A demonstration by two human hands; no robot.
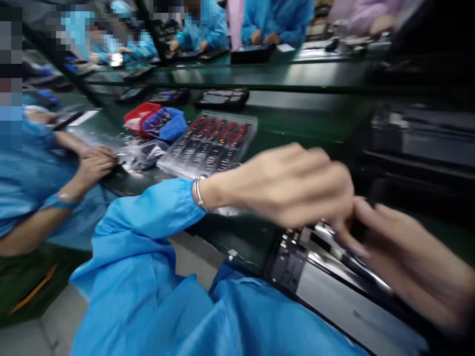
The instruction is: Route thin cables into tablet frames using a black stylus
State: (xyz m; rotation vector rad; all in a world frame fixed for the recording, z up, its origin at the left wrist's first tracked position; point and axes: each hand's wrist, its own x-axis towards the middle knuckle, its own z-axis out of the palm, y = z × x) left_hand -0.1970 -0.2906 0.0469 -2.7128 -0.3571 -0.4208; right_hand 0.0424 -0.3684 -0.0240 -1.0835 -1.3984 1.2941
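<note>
An opened device [334, 296] with a dark frame and a grey panel lies at the lower right, near the table's front edge. Above its upper part is my left hand [293, 188], with a bracelet at the wrist and its fingers bent and closed. My right hand [411, 252] meets it from the right, fingertips close to the left ones and blurred. Between the two hands there is something dark that I cannot make out. The fingers hide part of the device.
A clear compartment tray [211, 143] of small red and dark parts sits mid-table. Behind it are a blue bin [166, 123] and a red bin [139, 117]. Plastic bags [143, 154] lie nearby. A person's hands [92, 163] rest at the left. Dark devices [423, 133] stand at the right.
</note>
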